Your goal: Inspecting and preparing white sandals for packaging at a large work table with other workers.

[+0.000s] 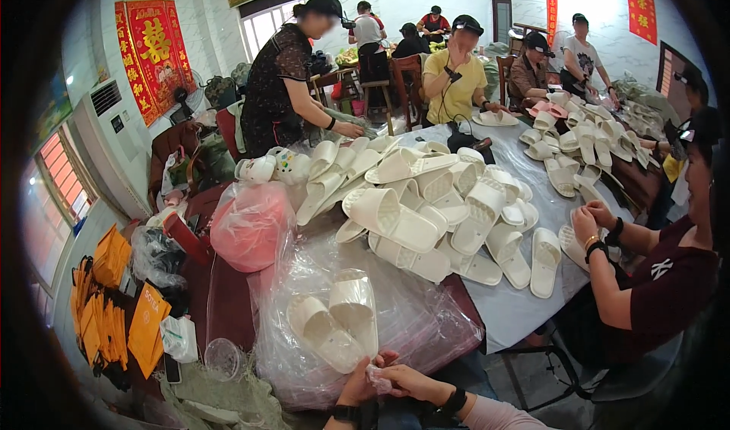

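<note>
Just in front of me, a pair of cream-white slippers (330, 325) lies side by side on clear plastic sheeting (430, 327). A glossy sheen on them looks like thin film, though I cannot tell whether they are fully wrapped. At the heel end, my left hand (360, 384) is closed by the lower slipper edge, pinching a bunched piece of clear plastic (378, 379). From the right, my right hand (414, 382) closes on the same bunched plastic, its fingers meeting the left hand's.
A large heap of white slippers (433, 202) covers the table ahead. Left are a pink plastic-wrapped bundle (249, 228), orange bags (148, 323), a phone (173, 369) and a clear round container (222, 358). A co-worker (646, 263) sits at right; others work farther back.
</note>
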`<state>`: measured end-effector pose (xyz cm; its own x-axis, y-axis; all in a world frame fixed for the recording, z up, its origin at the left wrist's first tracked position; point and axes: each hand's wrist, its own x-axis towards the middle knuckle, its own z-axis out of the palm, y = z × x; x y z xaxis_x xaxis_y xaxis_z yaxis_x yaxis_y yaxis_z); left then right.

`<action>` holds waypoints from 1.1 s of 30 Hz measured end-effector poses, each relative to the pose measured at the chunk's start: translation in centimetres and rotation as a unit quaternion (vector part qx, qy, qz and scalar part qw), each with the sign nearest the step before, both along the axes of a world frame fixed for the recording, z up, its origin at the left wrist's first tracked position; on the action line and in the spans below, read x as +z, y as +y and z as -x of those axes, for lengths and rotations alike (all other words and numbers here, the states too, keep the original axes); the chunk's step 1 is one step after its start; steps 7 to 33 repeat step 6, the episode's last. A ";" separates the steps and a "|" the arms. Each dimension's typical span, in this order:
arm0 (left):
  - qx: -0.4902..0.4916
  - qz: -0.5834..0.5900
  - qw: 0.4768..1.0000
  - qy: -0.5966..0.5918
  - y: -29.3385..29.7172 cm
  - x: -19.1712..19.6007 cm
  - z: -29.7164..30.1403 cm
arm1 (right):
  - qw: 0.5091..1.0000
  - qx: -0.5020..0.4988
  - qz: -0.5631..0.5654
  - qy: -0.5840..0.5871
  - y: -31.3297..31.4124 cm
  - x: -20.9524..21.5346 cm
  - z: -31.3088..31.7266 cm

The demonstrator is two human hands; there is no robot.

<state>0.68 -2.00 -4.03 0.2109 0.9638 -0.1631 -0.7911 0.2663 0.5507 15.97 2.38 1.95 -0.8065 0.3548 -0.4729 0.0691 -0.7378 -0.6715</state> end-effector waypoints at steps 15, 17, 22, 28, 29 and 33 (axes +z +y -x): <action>-0.016 -0.032 0.999 0.039 -0.3 0.6 -0.1 | 0.953 -0.004 0.231 0.196 -0.6 -2.7 -0.2; -0.016 -0.032 0.999 0.039 -0.3 0.6 -0.1 | 0.953 -0.004 0.231 0.196 -0.6 -2.7 -0.2; -0.016 -0.032 0.999 0.039 -0.3 0.6 -0.1 | 0.953 -0.004 0.231 0.196 -0.6 -2.7 -0.2; -0.016 -0.032 0.999 0.039 -0.3 0.6 -0.1 | 0.953 -0.004 0.231 0.196 -0.6 -2.7 -0.2; -0.016 -0.032 0.999 0.039 -0.3 0.6 -0.1 | 0.953 -0.004 0.231 0.196 -0.6 -2.7 -0.2; -0.016 -0.032 0.999 0.039 -0.3 0.6 -0.1 | 0.953 -0.004 0.231 0.196 -0.6 -2.7 -0.2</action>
